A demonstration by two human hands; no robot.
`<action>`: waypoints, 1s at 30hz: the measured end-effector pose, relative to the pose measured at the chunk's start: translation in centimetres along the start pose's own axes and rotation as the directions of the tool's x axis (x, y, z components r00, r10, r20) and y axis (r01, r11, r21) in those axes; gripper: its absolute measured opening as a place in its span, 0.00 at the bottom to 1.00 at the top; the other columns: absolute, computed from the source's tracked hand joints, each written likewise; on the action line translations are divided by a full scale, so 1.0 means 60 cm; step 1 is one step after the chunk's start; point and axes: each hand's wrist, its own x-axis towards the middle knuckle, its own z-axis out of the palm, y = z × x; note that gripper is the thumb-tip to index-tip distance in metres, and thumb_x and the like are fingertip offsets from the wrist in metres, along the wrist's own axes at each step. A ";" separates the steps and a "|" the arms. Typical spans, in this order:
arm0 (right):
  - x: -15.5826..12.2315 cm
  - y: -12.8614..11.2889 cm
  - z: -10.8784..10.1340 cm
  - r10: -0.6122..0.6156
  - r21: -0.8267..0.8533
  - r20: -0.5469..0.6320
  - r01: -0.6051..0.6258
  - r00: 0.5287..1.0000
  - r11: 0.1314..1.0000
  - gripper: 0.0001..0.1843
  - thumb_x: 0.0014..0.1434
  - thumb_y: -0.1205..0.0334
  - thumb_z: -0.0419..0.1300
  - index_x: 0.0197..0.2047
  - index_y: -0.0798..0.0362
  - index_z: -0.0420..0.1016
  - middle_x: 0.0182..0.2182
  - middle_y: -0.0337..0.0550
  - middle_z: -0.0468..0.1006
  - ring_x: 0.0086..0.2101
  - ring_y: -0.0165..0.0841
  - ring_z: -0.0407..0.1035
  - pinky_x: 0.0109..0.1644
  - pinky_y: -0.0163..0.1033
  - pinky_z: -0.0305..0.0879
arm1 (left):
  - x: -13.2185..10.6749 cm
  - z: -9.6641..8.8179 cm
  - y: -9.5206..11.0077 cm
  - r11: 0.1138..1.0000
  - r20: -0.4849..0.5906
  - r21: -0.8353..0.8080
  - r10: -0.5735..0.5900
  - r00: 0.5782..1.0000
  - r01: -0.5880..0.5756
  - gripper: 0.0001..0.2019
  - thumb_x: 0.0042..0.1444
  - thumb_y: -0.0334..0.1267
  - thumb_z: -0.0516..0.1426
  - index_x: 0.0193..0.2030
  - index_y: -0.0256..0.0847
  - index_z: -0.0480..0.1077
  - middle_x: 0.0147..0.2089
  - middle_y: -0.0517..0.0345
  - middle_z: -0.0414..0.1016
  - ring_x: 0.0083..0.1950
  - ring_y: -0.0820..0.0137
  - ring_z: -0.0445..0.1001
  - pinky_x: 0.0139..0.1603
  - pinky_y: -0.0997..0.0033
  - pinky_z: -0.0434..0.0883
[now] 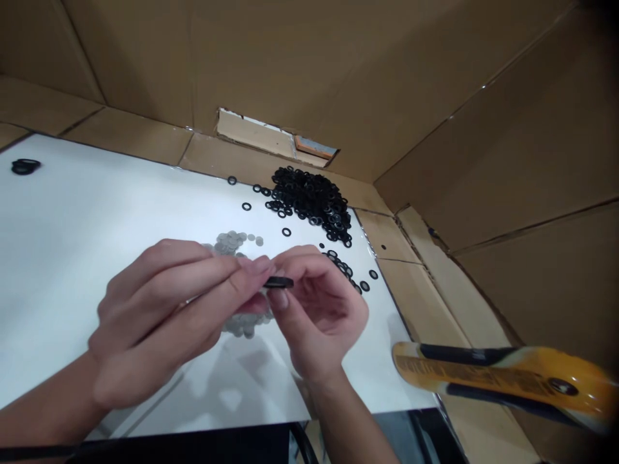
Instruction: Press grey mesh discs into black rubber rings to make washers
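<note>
Between both hands, above the white table sheet [140, 200], is a small black ring [280, 282] seen nearly edge-on. My right hand [322, 309] pinches it between thumb and curled fingers. From the other side, the fingertips of my left hand [169, 309] press together at the ring's left end. Whether a disc sits in the ring is hidden by the fingers. Pale grey discs [231, 241] lie in a loose pile beneath and behind my left hand. To the right of my right hand lies a group of black rings with grey centres [341, 265].
A big heap of black rings [309, 196] stands at the back, several strays around it. Some black rings [25, 166] lie far left. Cardboard walls [290, 58] enclose the back and right, with a slot cut low. A yellow-and-black tool [507, 377] juts in at right.
</note>
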 end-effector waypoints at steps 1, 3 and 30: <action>0.000 0.000 0.001 0.056 0.062 -0.001 -0.056 0.998 0.997 0.03 0.59 0.68 0.63 0.37 0.52 0.73 0.32 0.41 0.76 0.32 0.32 0.72 0.34 0.38 0.72 | 0.000 0.000 -0.001 1.000 -0.006 0.012 0.009 1.000 -0.009 0.30 0.54 0.25 0.66 0.63 0.42 0.68 0.50 0.54 0.80 0.50 0.59 0.78 0.44 0.61 0.79; 0.000 0.001 0.002 0.110 0.148 0.007 -0.110 0.994 0.983 0.02 0.59 0.65 0.64 0.35 0.52 0.74 0.31 0.41 0.75 0.31 0.31 0.71 0.33 0.38 0.72 | -0.002 -0.001 -0.004 1.000 0.005 0.024 -0.003 1.000 0.003 0.30 0.54 0.25 0.65 0.64 0.42 0.68 0.50 0.53 0.79 0.50 0.59 0.78 0.45 0.59 0.78; -0.002 0.008 0.005 -0.006 0.140 0.013 0.004 1.000 0.990 0.02 0.62 0.64 0.62 0.39 0.50 0.72 0.32 0.42 0.74 0.32 0.33 0.71 0.34 0.40 0.73 | -0.022 -0.014 -0.008 0.999 0.076 -0.048 -0.007 0.997 0.011 0.19 0.59 0.30 0.60 0.53 0.56 0.75 0.48 0.61 0.82 0.50 0.60 0.79 0.53 0.53 0.79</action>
